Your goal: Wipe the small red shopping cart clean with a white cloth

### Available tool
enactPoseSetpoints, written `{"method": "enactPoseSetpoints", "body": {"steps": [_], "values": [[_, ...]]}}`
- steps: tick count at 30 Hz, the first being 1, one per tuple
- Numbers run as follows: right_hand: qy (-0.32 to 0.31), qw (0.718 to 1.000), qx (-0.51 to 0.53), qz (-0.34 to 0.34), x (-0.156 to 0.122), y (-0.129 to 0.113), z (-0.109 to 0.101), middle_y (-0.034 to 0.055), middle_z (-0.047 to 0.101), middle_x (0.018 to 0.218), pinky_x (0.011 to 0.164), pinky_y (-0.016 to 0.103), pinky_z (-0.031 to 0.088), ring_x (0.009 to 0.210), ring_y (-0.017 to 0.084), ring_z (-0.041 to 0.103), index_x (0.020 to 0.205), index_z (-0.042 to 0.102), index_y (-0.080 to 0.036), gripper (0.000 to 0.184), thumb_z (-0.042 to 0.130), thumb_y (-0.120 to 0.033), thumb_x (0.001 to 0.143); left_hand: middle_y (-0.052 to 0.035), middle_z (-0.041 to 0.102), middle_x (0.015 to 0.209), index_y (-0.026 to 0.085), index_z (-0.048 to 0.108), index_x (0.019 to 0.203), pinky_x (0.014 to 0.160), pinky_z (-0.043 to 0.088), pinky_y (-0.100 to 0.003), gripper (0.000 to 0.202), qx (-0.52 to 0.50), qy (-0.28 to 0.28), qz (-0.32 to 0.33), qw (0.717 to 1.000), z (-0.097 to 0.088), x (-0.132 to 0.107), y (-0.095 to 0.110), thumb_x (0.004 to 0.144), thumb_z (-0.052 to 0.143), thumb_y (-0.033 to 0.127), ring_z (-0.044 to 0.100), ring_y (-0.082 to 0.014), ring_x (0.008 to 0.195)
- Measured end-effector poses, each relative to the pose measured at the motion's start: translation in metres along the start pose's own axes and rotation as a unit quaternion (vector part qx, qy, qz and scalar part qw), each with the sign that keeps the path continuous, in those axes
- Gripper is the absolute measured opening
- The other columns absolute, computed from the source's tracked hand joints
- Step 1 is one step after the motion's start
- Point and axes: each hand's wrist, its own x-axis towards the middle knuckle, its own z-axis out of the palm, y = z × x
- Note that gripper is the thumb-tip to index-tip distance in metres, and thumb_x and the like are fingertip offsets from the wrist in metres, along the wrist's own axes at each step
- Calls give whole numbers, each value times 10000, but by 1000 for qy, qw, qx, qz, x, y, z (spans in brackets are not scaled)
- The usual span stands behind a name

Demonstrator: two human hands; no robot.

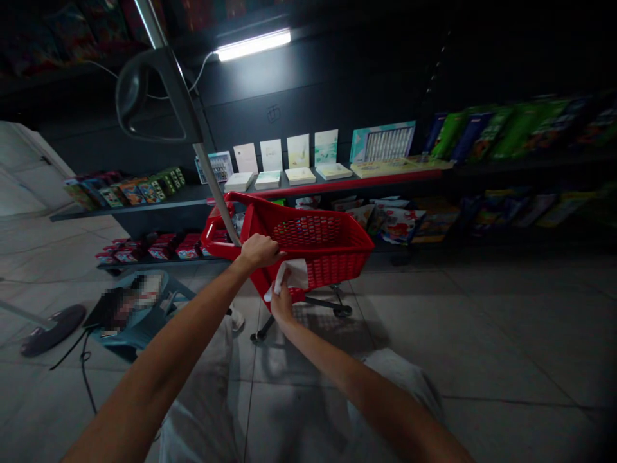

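Observation:
A red plastic shopping cart on small wheels stands tilted on the tiled floor in front of me. My left hand grips the near rim of its basket with fingers wrapped round. Just below, my right hand presses a white cloth against the basket's outer side wall. A grey metal pole with a loop handle rises from the cart toward the upper left. My legs in light trousers show at the bottom.
Dark shelving along the back wall carries cards, booklets and coloured packs. A lit tube lamp hangs above. At the left stand a blue chair, a fan base and a cable on the floor.

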Motion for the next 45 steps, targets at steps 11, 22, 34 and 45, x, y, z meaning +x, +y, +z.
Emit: {"method": "enactPoseSetpoints", "body": {"steps": [11, 22, 34, 45], "values": [[245, 958, 151, 8, 32, -54, -49, 121, 738, 1132, 803, 369, 606, 977, 262, 724, 1321, 601, -158, 570, 488, -530, 904, -151, 519, 1534, 171, 584, 1429, 1310, 83, -580, 508, -73, 263, -87, 958, 50, -64, 40, 939, 540, 300, 299, -317, 1551], [-78, 833, -486, -254, 59, -77, -102, 142, 575, 1481, 1264, 588, 199, 1420, 277, 469, 1486, 495, -142, 718, 420, -41, 780, -106, 329, 1671, 236, 469, 1498, 1286, 194, -564, 534, -153, 290, -193, 925, 82, -150, 21, 965, 448, 252, 213, -277, 1589], [-49, 798, -537, -270, 70, -64, -93, 156, 633, 1332, 1225, 573, 256, 1270, 307, 526, 1391, 530, -148, 565, 463, -126, 831, -237, 406, 1524, 134, 436, 1434, 1109, 390, -585, 538, -67, 243, -699, 669, 187, -385, -145, 969, 497, 399, 381, -398, 1441], [-50, 796, -543, -263, 73, -60, -91, 171, 629, 1339, 1220, 604, 266, 1258, 323, 533, 1409, 527, -136, 580, 470, -125, 832, -194, 364, 1568, 186, 578, 1364, 1112, 391, -498, 503, -31, 139, -615, 775, 203, -405, -209, 946, 607, 463, 378, -369, 1439]]}}
